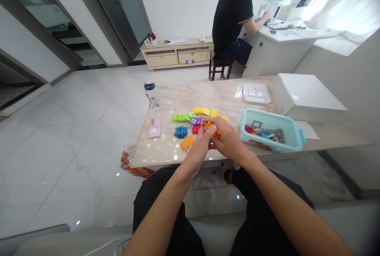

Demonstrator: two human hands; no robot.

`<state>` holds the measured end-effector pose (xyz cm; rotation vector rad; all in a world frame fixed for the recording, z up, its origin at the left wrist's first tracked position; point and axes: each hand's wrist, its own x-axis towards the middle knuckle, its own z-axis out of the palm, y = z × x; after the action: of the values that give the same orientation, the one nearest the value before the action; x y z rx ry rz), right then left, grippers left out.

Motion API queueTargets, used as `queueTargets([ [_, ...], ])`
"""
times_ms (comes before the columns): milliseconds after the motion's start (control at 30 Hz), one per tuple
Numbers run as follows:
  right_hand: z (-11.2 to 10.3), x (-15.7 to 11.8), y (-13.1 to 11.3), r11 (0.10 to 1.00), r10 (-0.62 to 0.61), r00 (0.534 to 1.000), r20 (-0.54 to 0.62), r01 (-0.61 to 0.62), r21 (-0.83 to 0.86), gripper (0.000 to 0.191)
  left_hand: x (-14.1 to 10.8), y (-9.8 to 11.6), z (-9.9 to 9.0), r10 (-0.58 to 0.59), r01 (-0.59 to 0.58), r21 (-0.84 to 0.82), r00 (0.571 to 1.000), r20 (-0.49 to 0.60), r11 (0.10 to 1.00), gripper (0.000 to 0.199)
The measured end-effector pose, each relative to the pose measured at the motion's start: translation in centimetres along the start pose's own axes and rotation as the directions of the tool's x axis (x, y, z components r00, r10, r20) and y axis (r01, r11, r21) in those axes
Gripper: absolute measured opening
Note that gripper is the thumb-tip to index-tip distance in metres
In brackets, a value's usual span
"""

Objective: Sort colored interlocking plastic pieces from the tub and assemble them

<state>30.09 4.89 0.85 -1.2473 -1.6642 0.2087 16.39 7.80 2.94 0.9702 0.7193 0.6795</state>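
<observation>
Both hands were closed round a small clump of orange notched pieces (214, 129) above the near part of the tabletop (175, 97): the left hand (199, 142) held it from the 8 o'clock side, the right hand (226, 134) from 3 o'clock, with the fingers of each curled in and nearly meeting. How far the pieces were locked together could not be told, since the fingers covered much of them. Taking that clump as the clock's centre, with 12 pointing away from the body, the red pieces (195, 129) and the blue stack (181, 131) lay at 9, the purple pieces (194, 121) and the green row (181, 118) towards 10, the yellow row (201, 110) at 11, and flat orange pieces (186, 143) at 8. The teal bin (291, 135) stood at 3, with mixed pieces inside, and the clear lid (256, 92) lay at 2. Good handling here called for one hand to brace the clump while the other lined up the notches, edges level, and pressed evenly with the thumb instead of twisting. Wrists were best kept up off the table, since a low sleeve or palm could have nudged the neighbouring colour groups out of line.
</observation>
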Motion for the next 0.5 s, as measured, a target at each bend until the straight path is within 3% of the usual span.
queueTargets([
  [233, -0.5, 0.0, 0.1, 0.998, -0.055, 0.998, -0.042, 0.053, -0.029, 0.034, 0.3, -0.1, -0.8, -0.014, 0.022, -0.075, 0.993, 0.117, 0.997, 0.043],
  [367, -0.4, -0.1, 0.0, 0.998, -0.062, 0.998, 0.013, 0.063, -0.023, 0.033, 0.6, -0.2, -1.5, -0.032, 0.043, -0.101, 0.994, 0.109, 0.994, 0.042],
  [500, 0.1, -0.3, -0.3, 0.999, -0.032, 0.999, -0.001, 0.032, 0.012, 0.033, 0.7, -0.2, -1.8, -0.023, 0.024, -0.009, 0.995, 0.096, 1.000, 0.044],
])
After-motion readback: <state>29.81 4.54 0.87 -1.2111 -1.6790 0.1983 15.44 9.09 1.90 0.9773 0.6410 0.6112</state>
